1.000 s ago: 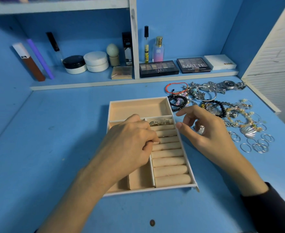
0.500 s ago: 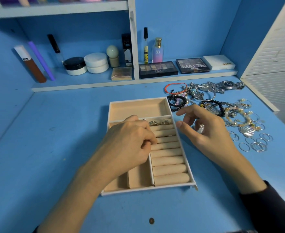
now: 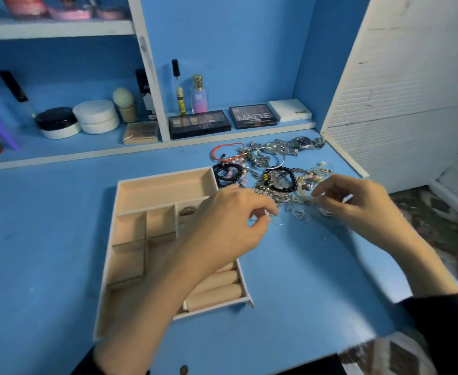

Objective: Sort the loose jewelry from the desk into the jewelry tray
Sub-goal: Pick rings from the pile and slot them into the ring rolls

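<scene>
Blue fills the room around you: a blue surface (image 3: pixel 46 239) with a low shelf (image 3: pixel 60 155) of cosmetics behind the jewelry tray (image 3: pixel 162 190). That tray sits left of centre, its long rear compartment bare. Only one small metal piece (image 3: pixel 187 211) shows in it, at the top of the ring rolls (image 3: pixel 217 290), so I judge the sorting barely begun.

Your left hand (image 3: pixel 227 226) reaches across the tray's right side to the bare surface just beyond its right wall. Your right hand (image 3: pixel 363 207) is farther right of the tray. The loose jewelry (image 3: pixel 273 169) lies right of the tray's far corner: a watch (image 3: pixel 300 142), a red cord bracelet (image 3: pixel 227 151), a black bead bracelet (image 3: pixel 292 177) and small silver hoops (image 3: pixel 298 213) nearest your fingers.

Each grip is narrowed, thumb drawn toward forefinger, over those hoops. Blur hides whether either grip is clamped on a hoop or merely closing, so I cannot tell.

You seem to be at the picking step. Next, lift one hoop free without dragging its neighbours, carry it left over the tray wall, and seat it between the rolls or in a small square cell.
</scene>
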{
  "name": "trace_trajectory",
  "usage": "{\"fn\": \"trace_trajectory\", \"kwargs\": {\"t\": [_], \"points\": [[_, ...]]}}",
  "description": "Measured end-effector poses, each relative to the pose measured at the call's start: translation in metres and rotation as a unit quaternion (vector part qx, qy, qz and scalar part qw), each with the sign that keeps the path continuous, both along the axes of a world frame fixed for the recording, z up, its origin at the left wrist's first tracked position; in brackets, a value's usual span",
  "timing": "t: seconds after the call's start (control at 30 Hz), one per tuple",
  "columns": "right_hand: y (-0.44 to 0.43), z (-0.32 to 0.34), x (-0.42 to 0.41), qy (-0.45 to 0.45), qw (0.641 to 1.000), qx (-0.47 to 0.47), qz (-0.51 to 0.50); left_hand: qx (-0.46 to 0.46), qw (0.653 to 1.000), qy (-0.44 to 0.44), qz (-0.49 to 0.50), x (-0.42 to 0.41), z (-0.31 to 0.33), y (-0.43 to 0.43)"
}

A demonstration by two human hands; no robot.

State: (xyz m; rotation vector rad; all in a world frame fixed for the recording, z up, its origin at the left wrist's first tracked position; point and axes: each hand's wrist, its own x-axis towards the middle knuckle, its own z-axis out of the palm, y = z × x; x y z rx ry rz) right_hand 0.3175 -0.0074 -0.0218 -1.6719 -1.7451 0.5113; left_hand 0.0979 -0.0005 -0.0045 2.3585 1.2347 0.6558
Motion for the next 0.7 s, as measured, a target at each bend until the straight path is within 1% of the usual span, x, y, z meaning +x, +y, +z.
{"fn": "trace_trajectory", "kwargs": {"t": [0.17,0.33,0.5,0.7], "points": [[-0.014,0.009,0.039,-0.059,0.996,-0.061,-0.013,-0.007,0.998,0.024,-0.059,0.051,-0.009,0.005],[-0.023,0.007,0.051,-0.083,0.988,-0.13,0.021,-0.019,0.994,0.074,-0.077,0.083,-0.017,0.006],[-0.023,0.004,0.049,-0.09,0.987,-0.131,0.037,-0.013,0.991,0.114,-0.068,0.091,-0.024,0.007],[-0.018,0.004,0.043,-0.105,0.983,-0.141,0.044,-0.015,0.991,0.114,-0.064,0.09,-0.024,0.01]]}}
